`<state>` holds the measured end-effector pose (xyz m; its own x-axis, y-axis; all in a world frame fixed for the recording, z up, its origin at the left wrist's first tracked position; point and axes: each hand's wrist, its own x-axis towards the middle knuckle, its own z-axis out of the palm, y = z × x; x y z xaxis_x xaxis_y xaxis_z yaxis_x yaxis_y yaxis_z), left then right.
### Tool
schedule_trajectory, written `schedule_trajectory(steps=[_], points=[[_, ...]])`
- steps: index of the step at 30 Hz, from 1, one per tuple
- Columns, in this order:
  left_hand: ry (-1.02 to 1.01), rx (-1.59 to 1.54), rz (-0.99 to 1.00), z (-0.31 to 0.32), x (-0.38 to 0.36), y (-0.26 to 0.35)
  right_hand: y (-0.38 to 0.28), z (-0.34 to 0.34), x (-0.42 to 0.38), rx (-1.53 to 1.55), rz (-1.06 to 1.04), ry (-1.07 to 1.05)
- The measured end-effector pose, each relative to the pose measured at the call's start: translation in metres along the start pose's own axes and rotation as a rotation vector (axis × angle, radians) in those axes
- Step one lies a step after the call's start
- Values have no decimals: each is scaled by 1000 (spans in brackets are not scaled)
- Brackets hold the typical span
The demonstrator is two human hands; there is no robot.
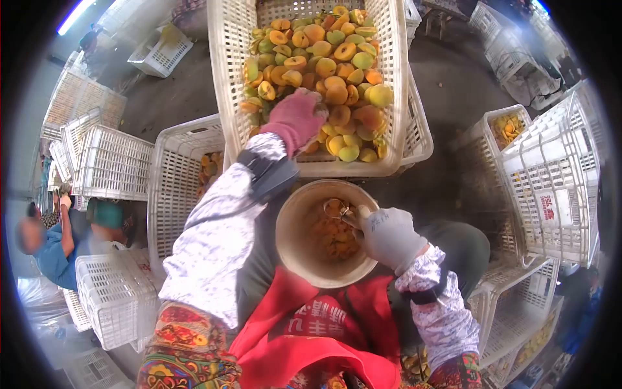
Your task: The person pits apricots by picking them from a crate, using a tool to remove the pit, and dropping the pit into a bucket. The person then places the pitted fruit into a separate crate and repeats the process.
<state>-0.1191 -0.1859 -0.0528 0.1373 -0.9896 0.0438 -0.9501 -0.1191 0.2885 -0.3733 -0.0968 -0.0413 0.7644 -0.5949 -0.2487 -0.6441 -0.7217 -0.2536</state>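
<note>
My left hand [297, 120], in a pink-red glove, reaches down onto a heap of yellow, orange and green fruit [330, 84] that looks like peaches or apricots, many of them cut open. Its fingertips are hidden among the fruit. The heap fills a white plastic crate [233, 78] in front of me. My right hand [391, 236], in a grey glove, is closed around a small tool with a thin metal ring [335, 209]. The ring hangs over a pale round bucket [295, 259] between my knees. Small orange-brown pieces [338, 240] lie at the bucket's bottom.
A white crate [170, 168] with some fruit stands at my left. Stacked crates [551, 185] rise at my right, beside another crate holding fruit [508, 129]. At the far left a person in a blue top [55, 256] sits among crates. A red apron [311, 337] covers my lap.
</note>
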Motion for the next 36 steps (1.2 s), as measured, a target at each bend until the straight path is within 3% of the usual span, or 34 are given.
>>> schedule_trajectory(steps=[3, 6, 7, 8, 11, 12, 13, 15, 16, 18, 19, 21, 22, 30, 34, 36], points=[[-29, 98, -38, 19, 15, 3, 7, -4, -2, 10, 19, 25], [-114, 124, -77, 15, 9, 2, 4, -7, -1, 115, 53, 168], [-158, 104, -95, 10, 9, -2, 2, -14, 2, 187, 14, 314], [-147, 62, -109, 15, 8, -10, -1, -20, 5, 255, -26, 465], [-8, -56, -86, 29, -7, -16, -4, -17, 16, 277, 72, 478], [-113, -296, -164, 18, -16, -9, -4, -13, 21, 278, 60, 523], [-108, -298, -160, 22, -23, -11, -3, -10, 24, 273, 59, 527], [-91, -1531, -324, 36, -44, -22, -8, -7, 31, 326, 87, 505], [-128, -1707, -424, 4, -66, -1, -11, -6, 33, 329, 79, 501], [15, -1289, -39, -7, -107, 3, -17, -3, 37, 295, 28, 587], [19, -1290, -41, -9, -111, 8, -19, -2, 38, 294, 24, 585], [-144, -2116, -334, -7, -113, 18, -24, 1, 40, 258, -59, 651], [-141, -2145, -220, -4, -114, 10, -24, 2, 40, 255, -61, 645], [-142, -2346, -566, 23, -113, -2, -30, 1, 51, 182, -14, 417], [-86, -2261, -582, 20, -109, -3, -36, 9, 55, 165, -22, 439], [-87, -2246, -613, 11, -108, 0, -42, 9, 56, 178, 47, 342]])
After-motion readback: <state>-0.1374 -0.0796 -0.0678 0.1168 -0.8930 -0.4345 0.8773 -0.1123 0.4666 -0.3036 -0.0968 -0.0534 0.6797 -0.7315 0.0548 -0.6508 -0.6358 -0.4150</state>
